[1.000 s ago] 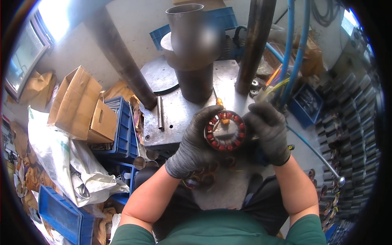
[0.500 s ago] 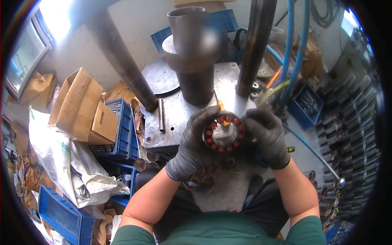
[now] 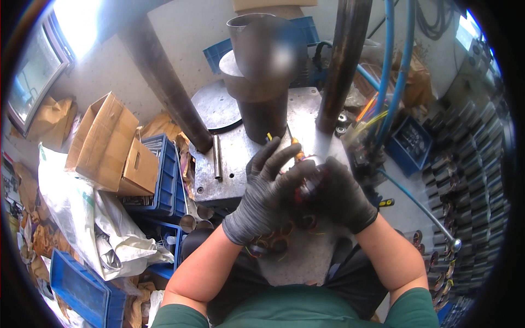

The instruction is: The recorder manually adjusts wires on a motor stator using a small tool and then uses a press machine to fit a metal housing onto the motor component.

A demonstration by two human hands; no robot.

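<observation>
A ring-shaped motor stator with red coil windings is held between my gloved hands in front of the press table, blurred and mostly covered by the fingers. My left hand is against its left side, some fingers raised and bent. A short yellow wire end shows by those fingertips. Fingers of my right hand curl round the stator's right side. Just beyond the hands, a screwdriver with a yellow-orange handle lies on the metal press table.
A thick steel cylinder stands on the press table between two dark columns. A short metal rod lies at left. More wound stators sit below my hands. Cardboard boxes and blue crates are left; stacked dark parts are right.
The stator has turned from showing its open ring face to being mostly covered by my hands. My left fingers have spread upward, and my right hand has moved inward and left.
</observation>
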